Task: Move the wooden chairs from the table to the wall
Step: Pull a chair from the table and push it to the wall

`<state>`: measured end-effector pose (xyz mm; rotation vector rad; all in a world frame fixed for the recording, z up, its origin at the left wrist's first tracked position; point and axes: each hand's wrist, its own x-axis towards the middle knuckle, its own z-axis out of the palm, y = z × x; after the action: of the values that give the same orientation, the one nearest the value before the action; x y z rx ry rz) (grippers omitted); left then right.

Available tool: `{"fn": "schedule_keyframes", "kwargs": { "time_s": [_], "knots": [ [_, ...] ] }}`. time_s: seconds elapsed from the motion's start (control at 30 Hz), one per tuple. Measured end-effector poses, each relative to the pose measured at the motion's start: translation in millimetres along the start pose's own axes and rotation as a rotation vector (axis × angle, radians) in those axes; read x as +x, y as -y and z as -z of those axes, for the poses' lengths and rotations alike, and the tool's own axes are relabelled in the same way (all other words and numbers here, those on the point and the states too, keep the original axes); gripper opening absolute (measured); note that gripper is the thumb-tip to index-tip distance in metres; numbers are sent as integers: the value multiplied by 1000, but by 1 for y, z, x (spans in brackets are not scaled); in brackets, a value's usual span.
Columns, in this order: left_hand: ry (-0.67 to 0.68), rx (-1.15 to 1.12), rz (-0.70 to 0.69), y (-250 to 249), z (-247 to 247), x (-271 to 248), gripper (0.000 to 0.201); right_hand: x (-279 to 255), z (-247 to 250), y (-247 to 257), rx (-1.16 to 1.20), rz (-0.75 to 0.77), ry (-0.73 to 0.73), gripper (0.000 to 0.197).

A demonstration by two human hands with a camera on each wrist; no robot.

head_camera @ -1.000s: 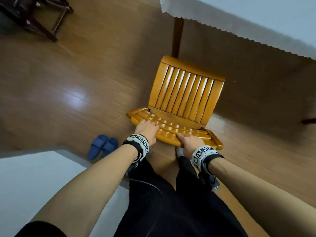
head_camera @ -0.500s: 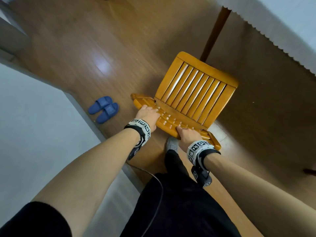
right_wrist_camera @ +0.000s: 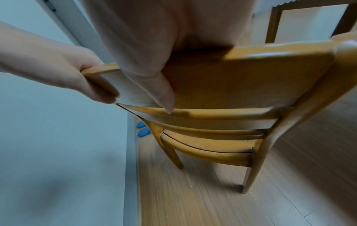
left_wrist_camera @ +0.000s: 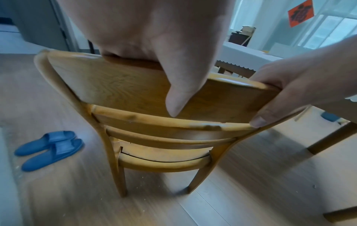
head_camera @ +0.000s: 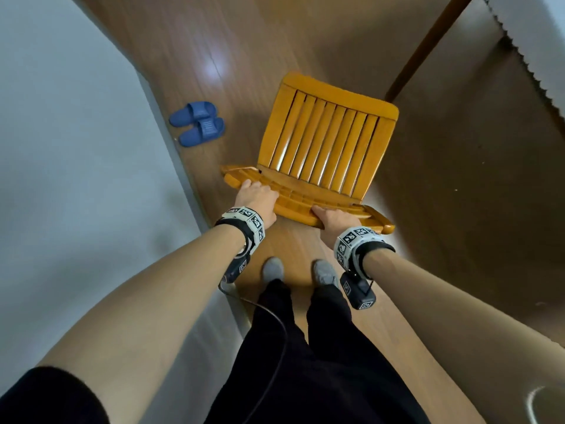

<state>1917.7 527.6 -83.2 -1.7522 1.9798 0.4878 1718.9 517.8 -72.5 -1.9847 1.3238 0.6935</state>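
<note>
While the wooden chair [head_camera: 327, 142] sits mid-frame, left hand [head_camera: 255, 198] and right hand [head_camera: 334, 220] both grip its top rail, blue slippers [head_camera: 198, 122] upper left.

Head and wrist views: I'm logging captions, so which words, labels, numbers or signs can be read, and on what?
No readable text.
Wristbands: black-and-white square code patterns only, no letters.
Red paper sign on the window: dark design, too blurred to read.
Wooden chair, blue slippers: no markings visible.
</note>
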Motion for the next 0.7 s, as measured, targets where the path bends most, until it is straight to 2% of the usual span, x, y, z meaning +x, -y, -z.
{"fn": "schedule_keyframes", "kwargs": {
  "time_s": [0.1, 0.2, 0.37, 0.43, 0.57, 0.7],
  "knots": [
    [11, -73, 89, -20, -16, -34, 52, -14, -14, -11, -76, 79, 7, 37],
    [29, -155, 202, -50, -32, -65, 52, -28, -25, -26, -178, 172, 26, 39],
    [49, -275, 375, -114, -61, -113, 48, -54, -42, -55, -335, 315, 71, 55],
    [32, -333, 426, -137, -71, -130, 42, -63, -48, -67, -393, 378, 76, 56],
    [-26, -455, 490, -183, -90, -160, 17, -77, -55, -89, -519, 494, 71, 59],
    [-80, -511, 586, -227, -105, -173, 17, -87, -56, -107, -590, 604, 81, 57]
  ]
}}
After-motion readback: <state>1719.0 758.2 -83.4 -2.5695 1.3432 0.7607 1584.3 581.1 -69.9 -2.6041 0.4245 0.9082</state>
